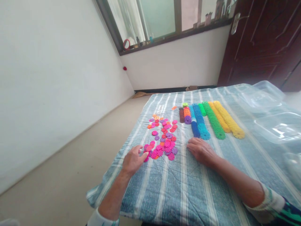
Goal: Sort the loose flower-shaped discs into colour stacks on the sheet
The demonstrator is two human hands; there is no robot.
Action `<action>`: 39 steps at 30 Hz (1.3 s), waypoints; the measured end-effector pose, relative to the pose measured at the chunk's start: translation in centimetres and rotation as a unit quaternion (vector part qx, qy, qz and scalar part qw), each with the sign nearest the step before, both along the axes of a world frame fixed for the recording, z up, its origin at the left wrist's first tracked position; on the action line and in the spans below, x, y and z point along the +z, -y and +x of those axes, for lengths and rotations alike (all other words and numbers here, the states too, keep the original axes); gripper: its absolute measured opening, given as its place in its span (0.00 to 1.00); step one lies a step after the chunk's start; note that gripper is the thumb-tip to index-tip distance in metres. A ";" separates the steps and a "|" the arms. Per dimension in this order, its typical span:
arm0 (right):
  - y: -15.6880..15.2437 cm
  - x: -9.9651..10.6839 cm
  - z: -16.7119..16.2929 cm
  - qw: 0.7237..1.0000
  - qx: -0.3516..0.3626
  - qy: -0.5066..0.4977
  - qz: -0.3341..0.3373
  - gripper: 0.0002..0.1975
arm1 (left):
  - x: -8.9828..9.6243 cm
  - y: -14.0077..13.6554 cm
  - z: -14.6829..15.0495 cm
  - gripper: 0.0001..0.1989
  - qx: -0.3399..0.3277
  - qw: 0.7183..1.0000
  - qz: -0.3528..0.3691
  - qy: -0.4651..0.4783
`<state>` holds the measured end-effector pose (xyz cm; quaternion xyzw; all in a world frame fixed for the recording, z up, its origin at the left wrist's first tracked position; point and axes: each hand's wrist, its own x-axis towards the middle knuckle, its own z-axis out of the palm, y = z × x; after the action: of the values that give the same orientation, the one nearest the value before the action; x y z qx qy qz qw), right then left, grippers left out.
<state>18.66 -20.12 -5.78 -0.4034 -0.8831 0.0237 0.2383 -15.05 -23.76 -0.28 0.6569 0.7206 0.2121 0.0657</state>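
My left hand (134, 160) is at the left edge of a loose pile of pink, purple, red and orange flower-shaped plastic discs (167, 144). Its thumb and fingers are apart, with the thumb tip touching or just over the nearest pink discs (149, 147). My right hand (201, 150) rests on the striped cloth to the right of the pile, just below the blue row. Its fingers are curled together, and whatever may be under them is hidden. Overlapping discs lie in rows beyond it: blue (199, 121), green (214, 122), yellow (229, 121), with a short brown row (182, 115).
Striped blue-grey cloth (155, 194) covers the table. Two clear plastic containers (279, 125) stand at the right. A short orange and purple row (187, 116) lies beside the brown one. White wall (54, 78) and floor are on the left, a dark red door (265, 44) at the back right.
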 end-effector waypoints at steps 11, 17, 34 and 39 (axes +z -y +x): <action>-0.2 0.1 0.0 1.000 0.001 -0.002 -0.008 0.14 | -0.8 -4.0 3.6 0.10 -0.053 0.998 0.001 -0.018; -0.2 0.2 0.0 1.000 0.001 -0.005 -0.012 0.14 | -1.0 -6.4 3.9 0.15 -0.049 0.996 0.060 -0.044; -0.2 -0.1 -0.3 1.000 -0.001 -0.015 -0.005 0.14 | -3.5 -2.4 10.7 0.14 -0.369 0.913 0.093 -0.149; -0.1 0.4 -0.4 1.000 -0.003 -0.009 -0.013 0.13 | -3.6 -4.2 8.3 0.14 -0.331 0.924 0.093 -0.167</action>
<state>18.28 -20.03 -5.40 -0.4087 -0.8795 0.0377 0.2408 -6.71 -19.52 -3.87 0.8870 0.4398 0.1314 -0.0505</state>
